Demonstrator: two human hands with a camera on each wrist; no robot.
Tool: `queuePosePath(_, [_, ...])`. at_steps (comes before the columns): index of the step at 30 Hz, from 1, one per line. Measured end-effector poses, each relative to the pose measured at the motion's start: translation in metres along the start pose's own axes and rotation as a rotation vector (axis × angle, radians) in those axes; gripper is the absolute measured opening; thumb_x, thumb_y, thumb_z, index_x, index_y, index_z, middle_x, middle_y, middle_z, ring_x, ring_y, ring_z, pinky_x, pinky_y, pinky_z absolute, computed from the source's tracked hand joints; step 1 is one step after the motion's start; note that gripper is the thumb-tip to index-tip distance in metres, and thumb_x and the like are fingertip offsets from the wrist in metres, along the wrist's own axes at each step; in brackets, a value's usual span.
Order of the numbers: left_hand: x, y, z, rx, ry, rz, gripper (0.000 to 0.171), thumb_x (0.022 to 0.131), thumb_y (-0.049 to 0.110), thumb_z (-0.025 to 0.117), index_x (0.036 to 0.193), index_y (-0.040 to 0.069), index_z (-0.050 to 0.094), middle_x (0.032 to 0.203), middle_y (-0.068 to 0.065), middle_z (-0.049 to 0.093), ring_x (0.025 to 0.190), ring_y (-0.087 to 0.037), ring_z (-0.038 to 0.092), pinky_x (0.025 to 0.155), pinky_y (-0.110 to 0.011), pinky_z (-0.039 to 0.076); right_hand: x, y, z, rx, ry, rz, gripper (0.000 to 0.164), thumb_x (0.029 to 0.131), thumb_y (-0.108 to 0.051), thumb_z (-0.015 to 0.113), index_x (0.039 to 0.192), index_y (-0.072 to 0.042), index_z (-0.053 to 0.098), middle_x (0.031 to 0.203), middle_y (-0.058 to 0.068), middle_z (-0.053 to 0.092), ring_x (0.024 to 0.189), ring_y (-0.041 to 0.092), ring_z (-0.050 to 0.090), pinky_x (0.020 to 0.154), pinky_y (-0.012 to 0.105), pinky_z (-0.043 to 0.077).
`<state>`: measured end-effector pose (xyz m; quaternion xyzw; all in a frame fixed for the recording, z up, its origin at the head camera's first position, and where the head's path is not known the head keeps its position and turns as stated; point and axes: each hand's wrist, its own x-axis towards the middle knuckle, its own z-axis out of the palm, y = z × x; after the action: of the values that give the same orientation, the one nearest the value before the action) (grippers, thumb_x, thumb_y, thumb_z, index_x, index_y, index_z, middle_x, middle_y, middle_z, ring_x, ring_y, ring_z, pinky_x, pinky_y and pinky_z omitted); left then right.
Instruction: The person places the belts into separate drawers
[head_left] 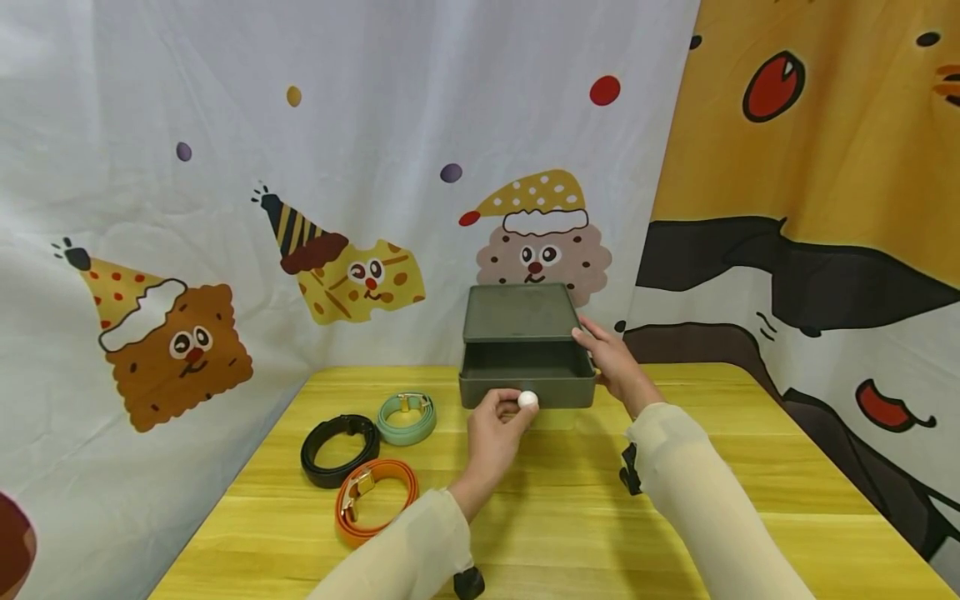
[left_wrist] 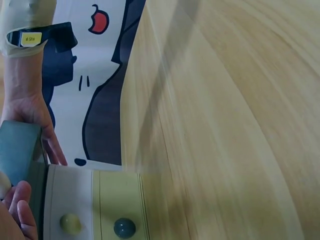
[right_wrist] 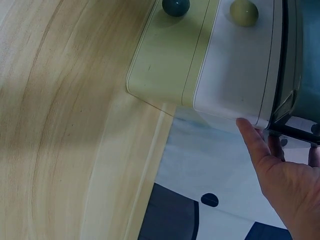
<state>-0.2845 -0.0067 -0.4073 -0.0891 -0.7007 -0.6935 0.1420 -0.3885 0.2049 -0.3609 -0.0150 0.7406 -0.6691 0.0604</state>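
A small drawer cabinet (head_left: 521, 312) stands at the back of the table, its grey-green top drawer (head_left: 562, 393) pulled out toward me. Thumb and fingers of my left hand (head_left: 491, 437) pinch that drawer's round white knob (head_left: 528, 399). The right hand (head_left: 611, 362) steadies the cabinet's right side, fingers fairly straight against it. Under the top drawer, the right wrist view shows a white drawer (right_wrist: 235, 70) with a yellowish knob (right_wrist: 244, 12) and a pale green drawer (right_wrist: 162, 60) with a dark knob (right_wrist: 176, 6). From the head, both lower drawers are mostly hidden.
Left of the cabinet lie three rolled belts: a mint green belt (head_left: 407, 434), a black belt (head_left: 322, 477) and an orange belt (head_left: 352, 529). They rest on a wood-grain table (head_left: 570, 517). A printed curtain (head_left: 375, 125) hangs close behind the cabinet.
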Motion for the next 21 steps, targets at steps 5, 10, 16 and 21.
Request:
queuePosePath(5, [-0.003, 0.000, -0.001, -0.012, -0.009, 0.000, 0.026, 0.088, 0.012, 0.077, 0.108, 0.003, 0.065, 0.090, -0.008, 0.071, 0.074, -0.020, 0.068, 0.070, -0.033, 0.058, 0.001, 0.001, 0.000, 0.004, 0.003, -0.002, 0.064, 0.104, -0.046, 0.047, 0.159, -0.034, 0.017, 0.166, 0.004, 0.002, 0.148, 0.043, 0.005, 0.110, 0.067, 0.022])
queuePosePath(10, [-0.006, 0.001, -0.002, -0.027, -0.008, -0.003, 0.026, 0.087, 0.012, 0.077, 0.107, 0.002, 0.065, 0.090, -0.009, 0.071, 0.078, -0.026, 0.069, 0.070, -0.031, 0.057, 0.001, 0.001, 0.000, 0.003, 0.005, -0.005, 0.065, 0.104, -0.046, 0.048, 0.159, -0.033, 0.017, 0.166, 0.004, 0.003, 0.148, 0.043, 0.005, 0.110, 0.068, 0.021])
queuePosePath(16, [-0.008, 0.001, -0.001, -0.025, 0.000, -0.017, 0.026, 0.086, 0.010, 0.078, 0.106, 0.000, 0.065, 0.089, -0.012, 0.071, 0.077, -0.027, 0.070, 0.067, -0.026, 0.056, 0.000, 0.000, 0.000, -0.002, 0.012, -0.009, 0.064, 0.104, -0.045, 0.048, 0.159, -0.033, 0.017, 0.166, 0.004, 0.004, 0.149, 0.041, 0.007, 0.110, 0.067, 0.021])
queuePosePath(21, [-0.013, 0.014, 0.000, -0.023, 0.002, -0.034, 0.024, 0.086, 0.003, 0.076, 0.105, -0.004, 0.064, 0.088, -0.016, 0.071, 0.072, -0.021, 0.068, 0.065, -0.022, 0.053, 0.001, 0.000, -0.001, 0.000, 0.017, -0.004, 0.064, 0.104, -0.045, 0.048, 0.159, -0.033, 0.018, 0.166, 0.004, 0.006, 0.149, 0.039, 0.008, 0.111, 0.066, 0.022])
